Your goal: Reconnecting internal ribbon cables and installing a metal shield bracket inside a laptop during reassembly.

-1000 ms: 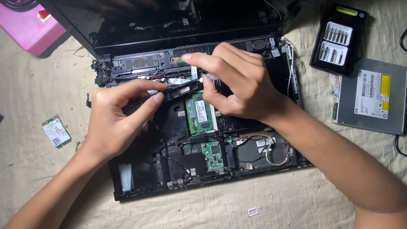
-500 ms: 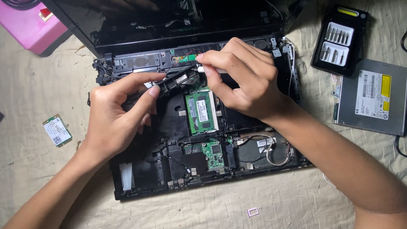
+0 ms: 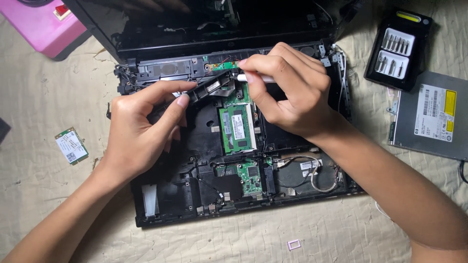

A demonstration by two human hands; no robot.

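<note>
An opened black laptop base lies on a beige cloth, its green memory module and a small green board exposed. My left hand pinches the left end of a black plastic strip lifted over the base. My right hand grips a thin white tool, its tip at the strip's right end near the hinge area. The laptop's dark screen stands open at the back.
A black case of screwdriver bits and a grey optical drive lie to the right. A small green wireless card lies at left, a pink box at the top left, a tiny pink frame near the front.
Both hands have shifted up toward the hinge. The black strip has lifted and moved up, uncovering more of the memory module. The right hand's white tool now shows.
</note>
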